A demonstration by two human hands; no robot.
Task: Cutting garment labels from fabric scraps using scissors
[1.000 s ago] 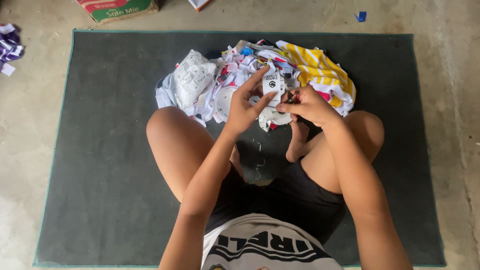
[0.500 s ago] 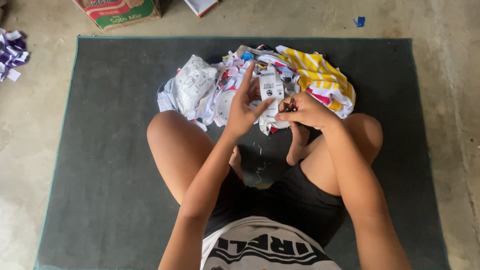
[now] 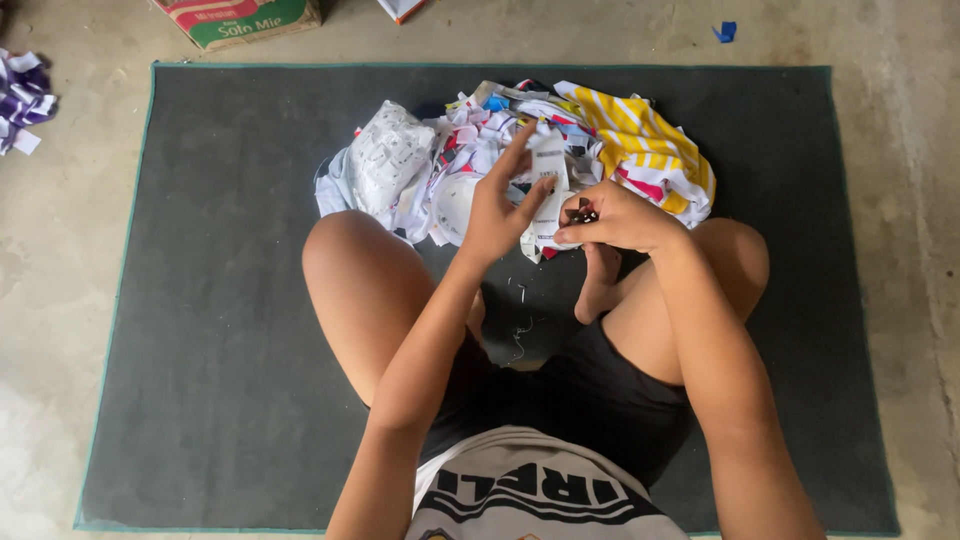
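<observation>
The left hand (image 3: 497, 212) pinches a white paper tag (image 3: 548, 190) just above the lap; the right hand (image 3: 612, 217) grips a small dark tool (image 3: 582, 213) against it. Beyond, the pile of clothes (image 3: 520, 160) on the mat (image 3: 200, 300) looks largely unsorted.

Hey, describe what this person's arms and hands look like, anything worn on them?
Both arms are bare from the hands up to the picture's lower edge: no sleeves reach them. The left hand and right hand show no gloves; no watch or bracelet shows on either wrist. Rings, if any, are too small to tell.
</observation>
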